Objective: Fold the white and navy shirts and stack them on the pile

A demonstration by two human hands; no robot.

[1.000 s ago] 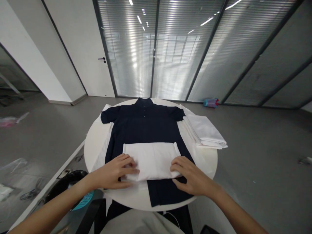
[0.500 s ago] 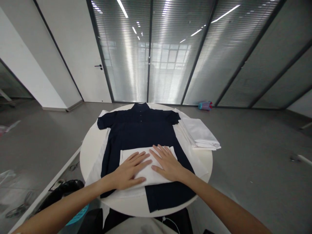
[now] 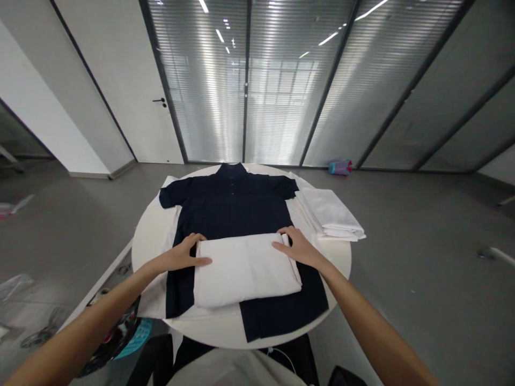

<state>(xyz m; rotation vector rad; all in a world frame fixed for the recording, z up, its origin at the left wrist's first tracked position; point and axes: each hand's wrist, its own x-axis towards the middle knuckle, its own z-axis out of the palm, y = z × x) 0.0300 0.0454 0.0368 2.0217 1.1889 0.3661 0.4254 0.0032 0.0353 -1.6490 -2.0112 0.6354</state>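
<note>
A folded white cloth [image 3: 246, 273] lies on the lower part of a navy short-sleeved shirt [image 3: 233, 209], which is spread flat with its collar away from me. My left hand [image 3: 185, 254] grips the cloth's far left corner, thumb on top and fingers curled round the edge. At the far right corner, my right hand [image 3: 300, 247] holds the cloth in the same way. The fingertips are partly hidden behind the edge. Beneath the shirt, more white fabric [image 3: 151, 297] shows at the left and hangs over the table's edge.
The round white table [image 3: 148, 236] carries another folded white cloth [image 3: 332, 214] at its right edge, partly overhanging. A dark bag [image 3: 112, 340] and a blue basket [image 3: 139, 338] stand on the floor at the left. A blue and pink object [image 3: 340, 168] lies by the glass wall.
Both hands were lying flat on the middle of the folded white cloth. They have moved apart to its far left and right corners, with the fingers now curled round the edges.
</note>
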